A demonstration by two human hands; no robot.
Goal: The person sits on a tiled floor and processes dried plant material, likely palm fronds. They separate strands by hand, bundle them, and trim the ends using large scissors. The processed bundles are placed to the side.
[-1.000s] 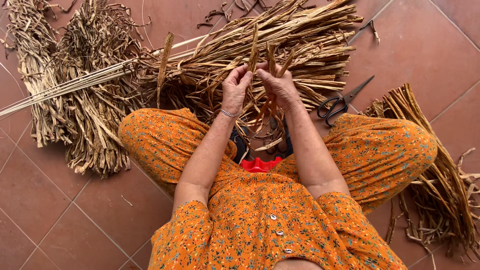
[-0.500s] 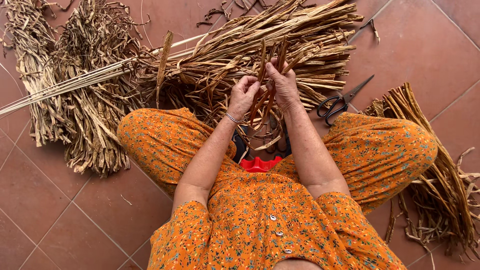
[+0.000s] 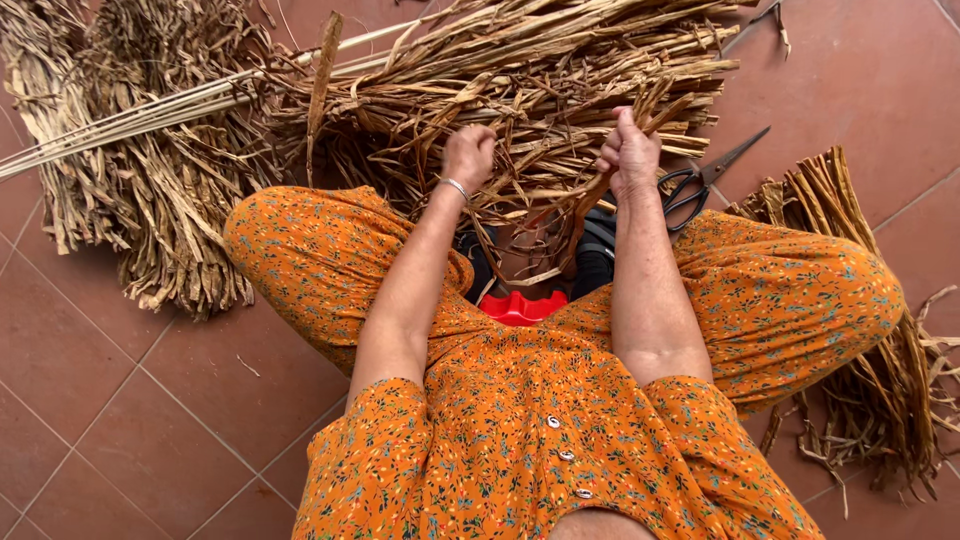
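The floor (image 3: 130, 400) was smooth reddish-brown tile, strewn with heaps of dried leaves (image 3: 540, 70). Both grips were clamped shut: the left hand (image 3: 468, 158) and right hand (image 3: 630, 155) each pinched flat, papery strips (image 3: 560, 195), pulled apart above the lap. Steady, even tension would likely serve best, since the brittle fibres looked prone to splitting; black scissors (image 3: 700, 182) lay just beside the right hand.

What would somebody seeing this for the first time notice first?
First, the bright orange flowered clothing filling the lower middle of the view. Above it, the left hand and right hand are raised apart, each closed on dried plant strips between the knees. Behind them a big heap of dried leaves lies on the red tiled floor, with black scissors just right of the right hand.
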